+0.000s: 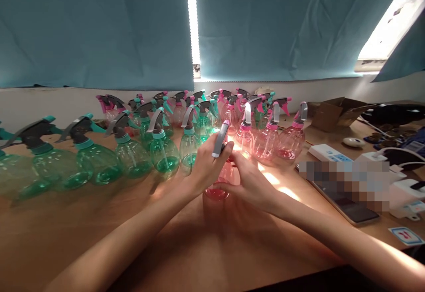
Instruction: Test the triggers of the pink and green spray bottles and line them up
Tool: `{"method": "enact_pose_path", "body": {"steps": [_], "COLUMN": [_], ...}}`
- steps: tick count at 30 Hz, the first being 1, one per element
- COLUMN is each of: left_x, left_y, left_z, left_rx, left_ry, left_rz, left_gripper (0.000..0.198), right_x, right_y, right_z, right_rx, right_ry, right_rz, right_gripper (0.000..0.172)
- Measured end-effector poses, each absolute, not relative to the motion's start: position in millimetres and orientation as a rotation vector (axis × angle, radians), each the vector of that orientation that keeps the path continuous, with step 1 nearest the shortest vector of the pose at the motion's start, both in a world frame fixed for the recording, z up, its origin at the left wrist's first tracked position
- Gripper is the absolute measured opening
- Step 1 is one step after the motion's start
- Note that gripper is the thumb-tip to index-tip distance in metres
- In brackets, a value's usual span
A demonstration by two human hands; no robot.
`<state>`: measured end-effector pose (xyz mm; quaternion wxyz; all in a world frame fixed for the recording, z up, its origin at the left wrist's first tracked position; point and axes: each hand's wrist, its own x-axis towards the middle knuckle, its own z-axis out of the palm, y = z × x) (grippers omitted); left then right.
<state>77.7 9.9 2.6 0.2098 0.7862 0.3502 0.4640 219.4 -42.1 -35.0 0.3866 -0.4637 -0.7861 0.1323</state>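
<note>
A pink spray bottle [221, 185] stands upright on the wooden table, in front of the other bottles. My left hand [207, 161] is closed round its neck, just under the grey trigger head [220, 140]. Lower down, my right hand [250, 179] wraps the right side of the clear pink body. Its fingertips behind the bottle are partly hidden. Close behind my right hand is another pink spray bottle [245, 137], and left of my left hand stands a green spray bottle [190, 144].
Green spray bottles [99, 163] line the left side, with pink ones [290, 139] right of centre and mixed rows behind. On the right lie a phone [345, 199], a power strip [327, 152], white chargers [407, 194], a mouse [353, 142] and a cardboard box [337, 113]. Blue curtains [99, 26] hang behind.
</note>
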Motion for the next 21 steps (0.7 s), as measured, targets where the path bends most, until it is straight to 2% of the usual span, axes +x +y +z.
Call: {"method": "enact_pose_path", "body": {"steps": [3, 7, 13, 15, 21], "left_x": [77, 59, 15, 5, 2], "left_y": [17, 13, -13, -18, -20], "left_z": [7, 4, -42, -54, -56], "left_rx": [2.209, 2.209, 2.383, 2.516, 2.620], "left_ry": [0.968, 0.939, 1.182, 1.196, 1.111], "left_rz": [1.188, 1.071, 1.030, 1.016, 0.860], "left_gripper": [0.027, 0.046, 0.029, 0.029, 0.027], "right_x": [220, 225, 232, 233, 233], "right_y": [-38, -35, -19, -12, 12], "right_z": [-29, -23, -19, -18, -13], "right_rx": [-1.244, -1.274, -1.298, -1.348, -1.402], "right_ry": [-1.988, -2.021, -2.046, -2.061, -2.100], "right_rz": [0.323, 0.305, 0.195, 0.130, 0.072], "right_gripper": [0.064, 0.059, 0.053, 0.054, 0.051]}}
